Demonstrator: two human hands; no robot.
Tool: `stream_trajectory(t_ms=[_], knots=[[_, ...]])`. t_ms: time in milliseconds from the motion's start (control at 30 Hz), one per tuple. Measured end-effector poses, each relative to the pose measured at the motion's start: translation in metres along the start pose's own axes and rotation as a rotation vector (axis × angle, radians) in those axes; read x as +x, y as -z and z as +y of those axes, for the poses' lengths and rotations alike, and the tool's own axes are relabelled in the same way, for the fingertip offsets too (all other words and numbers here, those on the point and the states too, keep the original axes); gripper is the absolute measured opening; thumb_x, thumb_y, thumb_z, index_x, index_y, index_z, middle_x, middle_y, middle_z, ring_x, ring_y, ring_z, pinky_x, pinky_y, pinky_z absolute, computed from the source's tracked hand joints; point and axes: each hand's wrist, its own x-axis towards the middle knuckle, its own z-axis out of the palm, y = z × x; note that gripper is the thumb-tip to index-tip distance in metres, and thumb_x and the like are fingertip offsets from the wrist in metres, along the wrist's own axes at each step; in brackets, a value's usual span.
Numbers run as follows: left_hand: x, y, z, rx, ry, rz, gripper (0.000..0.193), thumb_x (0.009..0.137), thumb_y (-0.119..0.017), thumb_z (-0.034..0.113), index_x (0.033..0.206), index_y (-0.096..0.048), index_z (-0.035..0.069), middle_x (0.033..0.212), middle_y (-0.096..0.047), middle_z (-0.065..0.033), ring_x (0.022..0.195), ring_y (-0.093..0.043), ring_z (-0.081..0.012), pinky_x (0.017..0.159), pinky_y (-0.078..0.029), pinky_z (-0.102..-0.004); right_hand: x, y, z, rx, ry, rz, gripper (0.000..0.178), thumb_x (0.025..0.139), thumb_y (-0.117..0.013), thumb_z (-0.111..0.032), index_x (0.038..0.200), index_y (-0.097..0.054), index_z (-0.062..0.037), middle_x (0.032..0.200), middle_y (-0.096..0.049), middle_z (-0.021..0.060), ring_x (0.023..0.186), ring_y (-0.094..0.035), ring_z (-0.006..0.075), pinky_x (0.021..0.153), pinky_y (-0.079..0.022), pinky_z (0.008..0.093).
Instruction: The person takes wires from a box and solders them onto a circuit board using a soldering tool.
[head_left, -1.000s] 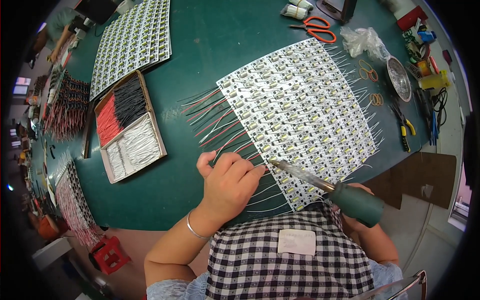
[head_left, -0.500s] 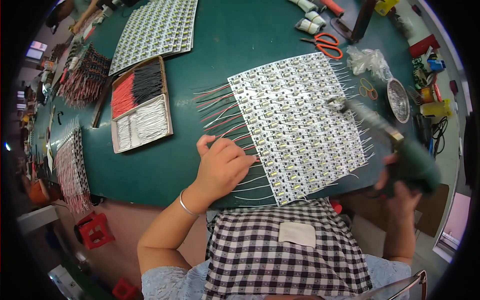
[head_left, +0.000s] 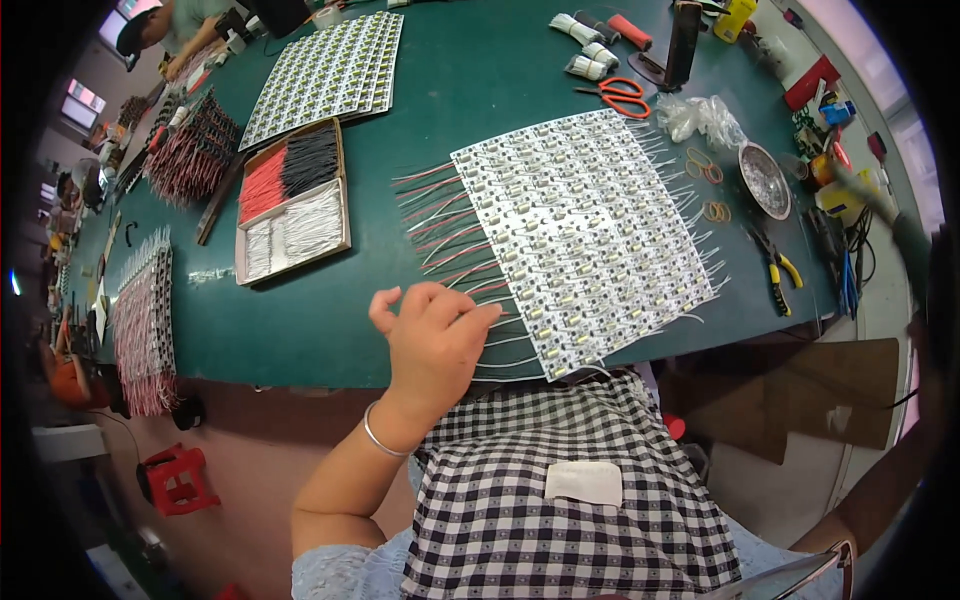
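Observation:
A white sheet of small LED circuit boards (head_left: 600, 240) lies before me, with thin red, black and white wires (head_left: 440, 215) fanning out from its left edge. Over the lower left wires is my left hand (head_left: 435, 330), its fingers curled and the thumb and forefinger close together near the sheet's edge. Whatever they pinch is too small to make out. At the far right rim, my right hand (head_left: 932, 300) is dark and mostly hidden. It holds up a green soldering gun (head_left: 905, 232) with a long metal barrel, away from the sheet.
A cardboard tray (head_left: 342, 225) of sorted wires stands at left, beside stacked board sheets (head_left: 330, 75). To the right lie red-handled scissors (head_left: 622, 98), a metal dish (head_left: 765, 182), yellow-handled pliers (head_left: 780, 275) and rubber bands (head_left: 705, 165). Another person (head_left: 190, 35) works at the far left.
My right hand has swung the soldering gun from above the sheet out to the far right, uncovering the pliers. The left hand stays beside the wires, slightly shifted. The whole view has moved a little.

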Motion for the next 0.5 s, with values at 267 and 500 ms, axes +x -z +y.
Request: stream_trajectory(t_ms=[267, 500], knots=[[-0.003, -0.023, 0.007, 0.033, 0.070, -0.075, 0.016, 0.068, -0.072, 0.009, 0.079, -0.067, 0.018, 0.071, -0.053, 0.0079, 0.077, -0.051, -0.0123, 0.088, -0.023, -0.0426, -0.100, -0.186, 0.036, 1.101, -0.407, -0.376, 0.058, 0.081, -0.065, -0.026, 0.126, -0.042, 0.0024, 0.113, -0.056, 0.0167, 0.067, -0.062, 0.0200, 0.054, -0.051, 0.0281], [-0.002, -0.031, 0.005, -0.027, 0.102, -0.114, 0.018, 0.066, -0.071, 0.008, 0.080, -0.067, 0.017, 0.070, -0.051, 0.0074, 0.074, -0.051, -0.0122, 0.088, -0.023, -0.0419, -0.116, -0.222, 0.051, 0.821, -0.148, -0.821, 0.039, 0.082, -0.061, -0.014, 0.115, -0.049, 0.0036, 0.088, -0.064, 0.0077, 0.075, -0.063, 0.0143, 0.071, -0.051, 0.0277]])
